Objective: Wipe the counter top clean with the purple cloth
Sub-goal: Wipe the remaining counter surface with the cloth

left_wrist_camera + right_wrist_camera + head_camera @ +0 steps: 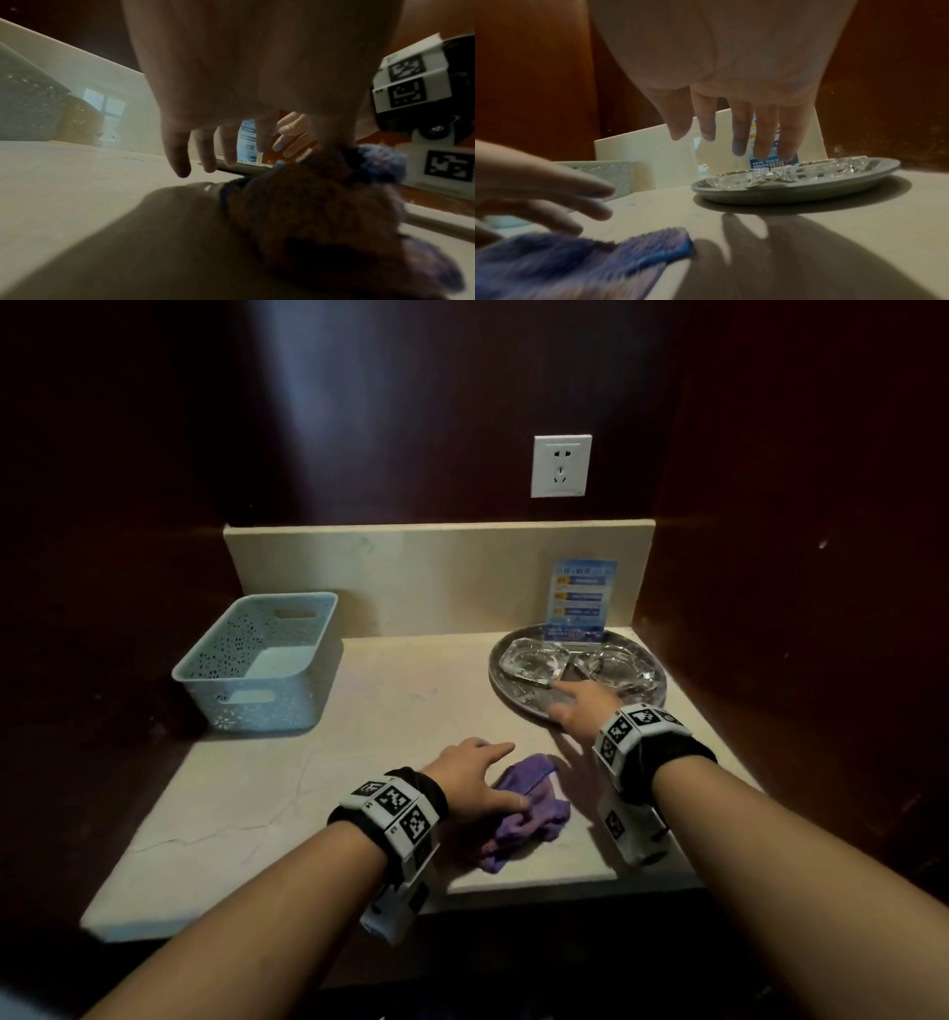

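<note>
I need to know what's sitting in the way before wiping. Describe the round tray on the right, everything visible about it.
The round tray is a shallow grey dish with a raised rim, metal by its look. It lies flat at the back right of the counter top, near the backsplash. Two clear glass dishes sit side by side in it, and a blue printed card stands at its far edge. The right hand reaches over its near rim with fingers straight; whether it touches cannot be told.

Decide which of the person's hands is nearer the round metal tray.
The right hand: its straight fingers reach over the near rim of the metal tray. The left hand is nearer the counter's front edge, on the purple cloth.
</note>
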A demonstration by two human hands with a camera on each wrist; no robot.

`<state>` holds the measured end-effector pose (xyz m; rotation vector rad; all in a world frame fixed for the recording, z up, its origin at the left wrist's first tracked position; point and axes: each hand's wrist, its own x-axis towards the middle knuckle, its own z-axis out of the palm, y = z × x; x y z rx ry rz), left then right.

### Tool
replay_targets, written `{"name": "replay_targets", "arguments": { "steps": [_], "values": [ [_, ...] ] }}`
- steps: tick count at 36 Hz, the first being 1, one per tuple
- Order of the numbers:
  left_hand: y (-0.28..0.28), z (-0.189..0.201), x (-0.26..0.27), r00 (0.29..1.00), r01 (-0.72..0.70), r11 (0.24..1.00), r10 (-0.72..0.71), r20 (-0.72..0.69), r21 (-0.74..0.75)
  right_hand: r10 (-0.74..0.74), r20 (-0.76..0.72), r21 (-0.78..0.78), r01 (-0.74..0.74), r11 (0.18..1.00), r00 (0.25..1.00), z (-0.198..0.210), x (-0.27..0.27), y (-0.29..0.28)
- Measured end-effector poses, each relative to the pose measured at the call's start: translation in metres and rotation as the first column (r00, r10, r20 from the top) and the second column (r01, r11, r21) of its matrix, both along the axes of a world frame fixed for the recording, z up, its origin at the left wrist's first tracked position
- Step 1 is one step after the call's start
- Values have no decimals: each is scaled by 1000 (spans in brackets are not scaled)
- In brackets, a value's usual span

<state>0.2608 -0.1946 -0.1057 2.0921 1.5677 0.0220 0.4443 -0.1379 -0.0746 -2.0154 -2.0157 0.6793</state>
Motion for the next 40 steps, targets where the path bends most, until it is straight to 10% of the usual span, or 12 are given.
{"name": "replay_targets", "arguments": {
  "steps": [40],
  "values": [
    [-7,-33,34,961,-207,944,245,-126,257,384,425,-298,-273,915,820,-45,-17,-15]
  ]
}}
